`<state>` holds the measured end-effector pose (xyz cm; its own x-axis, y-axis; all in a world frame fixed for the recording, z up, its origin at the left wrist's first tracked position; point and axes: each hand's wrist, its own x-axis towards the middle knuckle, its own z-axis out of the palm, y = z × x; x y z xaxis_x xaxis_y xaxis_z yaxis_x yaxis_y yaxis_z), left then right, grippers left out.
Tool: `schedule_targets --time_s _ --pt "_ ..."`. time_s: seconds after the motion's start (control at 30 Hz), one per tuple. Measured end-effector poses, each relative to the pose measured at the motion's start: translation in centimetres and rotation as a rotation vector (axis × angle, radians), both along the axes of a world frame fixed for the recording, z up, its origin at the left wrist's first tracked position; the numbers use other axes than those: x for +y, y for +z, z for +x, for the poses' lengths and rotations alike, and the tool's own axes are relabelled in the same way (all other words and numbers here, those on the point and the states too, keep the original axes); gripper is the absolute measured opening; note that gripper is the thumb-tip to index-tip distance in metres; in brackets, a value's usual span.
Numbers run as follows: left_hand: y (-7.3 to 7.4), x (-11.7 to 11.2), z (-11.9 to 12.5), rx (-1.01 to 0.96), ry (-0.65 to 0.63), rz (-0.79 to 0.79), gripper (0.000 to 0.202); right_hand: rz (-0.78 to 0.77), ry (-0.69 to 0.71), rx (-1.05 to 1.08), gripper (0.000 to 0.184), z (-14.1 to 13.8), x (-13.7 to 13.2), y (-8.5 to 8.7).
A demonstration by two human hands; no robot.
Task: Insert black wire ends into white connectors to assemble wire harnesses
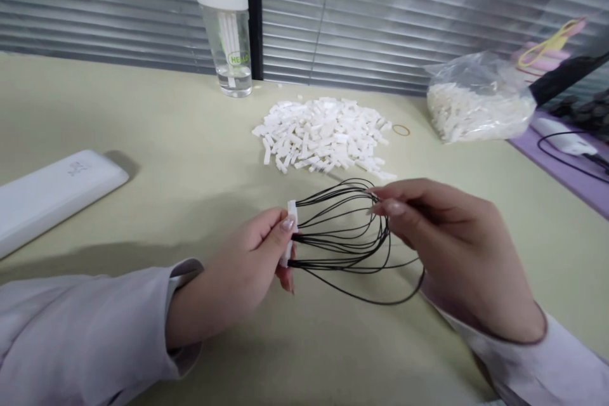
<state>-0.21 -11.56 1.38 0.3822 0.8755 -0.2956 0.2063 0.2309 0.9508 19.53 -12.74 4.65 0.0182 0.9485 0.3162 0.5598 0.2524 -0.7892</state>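
Left hand [238, 273] pinches white connector [290, 231]; right hand [457, 254] pinches black wires [347, 241], whose ends seem hidden.

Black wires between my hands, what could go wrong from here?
1. The black wires bow out in loose loops between the left hand and right hand; they may tangle or cross.
2. The white connector is held only by a few fingers, so a pull from the right could slip it free.
3. The pile of white pieces lies close behind; a sweep might scatter it.
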Motion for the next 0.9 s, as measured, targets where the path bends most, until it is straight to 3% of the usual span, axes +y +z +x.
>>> schedule_targets --time_s 0.17,0.33,0.4,0.5,0.63,0.7,0.8,0.9 --pt "0.1 0.1 0.0 0.022 -0.003 0.039 0.033 0.307 -0.244 0.523 0.017 1.6 1.5 1.0" --pt "0.0 0.1 -0.1 0.025 -0.002 0.043 0.032 0.253 -0.300 0.618 0.014 3.2 2.4 2.8" --pt "-0.1 0.1 0.0 0.026 0.004 0.042 0.031 0.242 -0.289 0.533 0.010 2.8 2.0 2.5" --pt "-0.1 0.2 0.0 0.035 0.009 0.054 0.031 0.302 -0.305 0.238 0.009 1.6 0.9 1.1" --pt "0.0 0.1 0.1 0.049 0.005 0.045 0.031 0.179 0.029 -0.151 0.023 0.2 -0.2 -0.5" --pt "0.1 0.1 0.1 0.053 0.002 0.047 0.031 0.139 0.184 -0.294 0.016 -0.2 -0.3 -0.6" --pt "0.1 0.1 0.1 0.057 -0.008 0.063 0.031 0.153 0.283 -0.443 0.007 -0.4 -0.3 -0.4" --pt "-0.1 0.1 0.0 0.057 -0.021 0.069 0.032 0.125 0.278 -0.447 0.007 -0.5 -0.4 -0.1"
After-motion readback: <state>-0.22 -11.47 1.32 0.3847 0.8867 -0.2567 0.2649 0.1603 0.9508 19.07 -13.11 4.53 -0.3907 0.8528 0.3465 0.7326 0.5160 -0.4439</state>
